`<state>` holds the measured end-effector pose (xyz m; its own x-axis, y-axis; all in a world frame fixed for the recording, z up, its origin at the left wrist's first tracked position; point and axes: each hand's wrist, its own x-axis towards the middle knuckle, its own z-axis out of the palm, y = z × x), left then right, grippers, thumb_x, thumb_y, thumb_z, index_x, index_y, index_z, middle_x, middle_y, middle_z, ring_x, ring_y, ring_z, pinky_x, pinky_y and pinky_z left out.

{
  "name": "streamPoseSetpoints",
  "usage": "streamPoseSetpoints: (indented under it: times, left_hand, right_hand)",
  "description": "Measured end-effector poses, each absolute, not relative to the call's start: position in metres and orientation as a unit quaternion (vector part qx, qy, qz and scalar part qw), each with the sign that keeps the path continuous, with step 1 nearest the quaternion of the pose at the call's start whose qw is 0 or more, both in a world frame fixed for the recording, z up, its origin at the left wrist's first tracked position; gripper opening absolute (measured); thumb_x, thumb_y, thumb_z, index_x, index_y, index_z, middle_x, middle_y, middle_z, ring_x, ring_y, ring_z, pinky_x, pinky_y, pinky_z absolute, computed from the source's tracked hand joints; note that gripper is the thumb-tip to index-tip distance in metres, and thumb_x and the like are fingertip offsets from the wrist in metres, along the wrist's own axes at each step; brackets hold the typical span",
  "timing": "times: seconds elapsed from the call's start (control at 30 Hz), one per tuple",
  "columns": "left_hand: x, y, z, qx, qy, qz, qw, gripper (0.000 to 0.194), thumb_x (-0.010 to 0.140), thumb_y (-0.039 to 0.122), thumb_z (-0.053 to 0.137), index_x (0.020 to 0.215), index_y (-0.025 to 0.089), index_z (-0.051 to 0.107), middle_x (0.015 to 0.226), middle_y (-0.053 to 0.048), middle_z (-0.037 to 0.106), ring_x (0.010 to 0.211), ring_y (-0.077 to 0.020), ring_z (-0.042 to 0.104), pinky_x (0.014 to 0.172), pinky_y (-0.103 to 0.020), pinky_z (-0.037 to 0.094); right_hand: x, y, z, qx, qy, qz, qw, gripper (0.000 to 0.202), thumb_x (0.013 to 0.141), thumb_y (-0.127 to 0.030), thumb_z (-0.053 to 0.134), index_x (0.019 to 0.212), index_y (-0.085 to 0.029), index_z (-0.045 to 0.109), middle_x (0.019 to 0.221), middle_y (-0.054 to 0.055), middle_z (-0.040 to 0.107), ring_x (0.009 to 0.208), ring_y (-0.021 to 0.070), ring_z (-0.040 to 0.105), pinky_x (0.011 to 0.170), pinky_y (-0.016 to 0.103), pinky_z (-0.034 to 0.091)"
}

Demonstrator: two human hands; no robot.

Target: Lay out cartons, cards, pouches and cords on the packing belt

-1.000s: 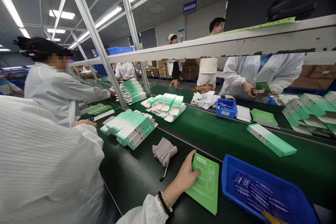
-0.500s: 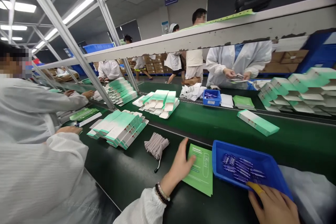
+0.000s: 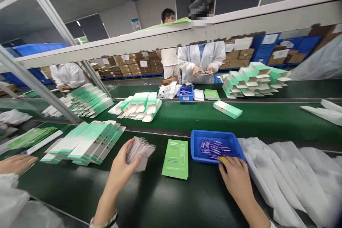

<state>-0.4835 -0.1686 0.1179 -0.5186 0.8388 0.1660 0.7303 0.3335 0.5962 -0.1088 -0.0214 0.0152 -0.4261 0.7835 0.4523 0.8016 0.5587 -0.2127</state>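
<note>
My left hand (image 3: 123, 168) is wrapped round a bundle of grey pouches (image 3: 140, 152), raised a little over the dark green bench. Right of it lies a small stack of green booklets (image 3: 175, 159). My right hand (image 3: 235, 172), with a yellow cover on one finger, rests at the front rim of a blue tray (image 3: 197, 154). Purple-and-white batteries (image 3: 213, 148) lie inside that tray. The fingertips are bent over the rim near the batteries; whether they hold anything is hidden.
Stacked green-and-white boxes (image 3: 88, 140) stand at the left, and one box (image 3: 227, 109) lies on the green belt (image 3: 187, 117). White bags (image 3: 283, 174) spread at the right. A co-worker's hand (image 3: 17, 164) is at far left; a person in white (image 3: 201, 60) stands opposite.
My left hand has moved off the booklets and taken hold of the grey pouches. The view has turned right. My right hand remains at the blue tray's front rim.
</note>
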Motion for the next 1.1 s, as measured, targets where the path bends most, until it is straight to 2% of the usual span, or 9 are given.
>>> streamPoseSetpoints:
  times: [0.1,0.23,0.37,0.47,0.57,0.67,0.83,0.93,1.1]
  left_hand:
    - [-0.415,-0.176,0.136,0.628,0.676,0.324,0.206,0.066,0.088,0.043,0.061,0.147,0.032,0.035,0.152,-0.004,0.046,0.135,-0.0267,0.049,0.114,-0.037,0.04]
    - [-0.327,-0.16,0.125,0.757,0.546,0.17,0.316,0.084,0.072,0.024,0.072,0.148,0.037,0.038,0.149,-0.001,0.047,0.134,-0.0254,0.045,0.117,-0.036,0.036]
    - [-0.293,-0.14,0.1,0.799,0.509,0.095,0.307,0.08,0.07,0.028,0.072,0.145,0.027,0.046,0.141,-0.008,0.052,0.124,-0.0309,0.045,0.114,-0.046,0.036]
    - [-0.301,-0.142,0.096,0.792,0.509,0.085,0.326,0.082,0.068,0.028,0.073,0.145,0.03,0.045,0.136,-0.006,0.054,0.121,-0.0292,0.047,0.113,-0.045,0.038]
    - [-0.314,-0.156,0.101,0.765,0.534,0.084,0.35,0.082,0.067,0.023,0.071,0.144,0.032,0.045,0.137,-0.003,0.053,0.122,-0.0273,0.046,0.114,-0.042,0.036]
    - [-0.319,-0.168,0.103,0.744,0.557,0.082,0.36,0.081,0.066,0.019,0.068,0.143,0.032,0.045,0.139,-0.003,0.052,0.124,-0.0264,0.045,0.114,-0.041,0.035]
    - [-0.315,-0.169,0.096,0.751,0.548,0.093,0.355,0.081,0.065,0.017,0.067,0.142,0.032,0.046,0.138,-0.004,0.051,0.124,-0.0262,0.044,0.112,-0.04,0.038]
    - [-0.31,-0.159,0.091,0.767,0.524,0.119,0.351,0.084,0.066,0.017,0.067,0.145,0.029,0.042,0.141,-0.005,0.048,0.128,-0.0263,0.044,0.115,-0.039,0.037]
    - [-0.294,-0.136,0.078,0.725,0.571,0.172,0.346,0.089,0.072,0.024,0.074,0.151,0.015,0.033,0.152,-0.015,0.035,0.138,-0.0308,0.041,0.117,-0.041,0.039]
  right_hand:
    - [-0.107,-0.021,0.021,-0.496,-0.835,0.017,0.239,0.018,0.095,-0.013,0.056,0.105,-0.015,0.072,0.102,0.007,0.073,0.101,0.0272,0.06,0.097,0.043,0.037]
    - [-0.102,-0.019,0.028,-0.521,-0.829,0.039,0.201,0.018,0.096,-0.014,0.057,0.105,-0.017,0.072,0.103,0.006,0.073,0.101,0.0259,0.062,0.093,0.041,0.039]
    - [-0.104,-0.023,0.038,-0.525,-0.834,0.043,0.165,0.02,0.098,-0.014,0.055,0.108,-0.016,0.072,0.102,0.008,0.073,0.102,0.0261,0.063,0.089,0.04,0.043]
    - [-0.118,-0.032,0.05,-0.502,-0.855,0.058,0.119,0.022,0.099,-0.014,0.053,0.11,-0.018,0.072,0.101,0.007,0.074,0.101,0.0242,0.067,0.085,0.035,0.048]
    - [-0.137,-0.041,0.063,-0.483,-0.87,0.074,0.064,0.019,0.096,-0.018,0.058,0.108,-0.018,0.072,0.092,0.008,0.076,0.089,0.024,0.072,0.074,0.03,0.052]
    - [-0.151,-0.047,0.072,-0.492,-0.866,0.082,0.013,0.032,0.093,-0.015,0.058,0.124,-0.015,0.066,0.08,0.01,0.076,0.074,0.0277,0.075,0.064,0.032,0.054]
    - [-0.153,-0.043,0.072,-0.553,-0.829,0.082,-0.032,0.05,0.09,0.002,0.041,0.14,-0.001,0.05,0.085,0.02,0.075,0.079,0.0295,0.076,0.067,0.035,0.057]
    - [-0.147,-0.033,0.069,-0.583,-0.807,0.083,-0.039,0.051,0.092,0.002,0.035,0.143,0.004,0.044,0.09,0.023,0.074,0.083,0.0307,0.076,0.071,0.038,0.058]
    - [-0.131,-0.015,0.069,-0.614,-0.784,0.087,-0.034,0.049,0.096,-0.006,0.036,0.144,0.002,0.043,0.095,0.023,0.073,0.09,0.0329,0.075,0.076,0.041,0.057]
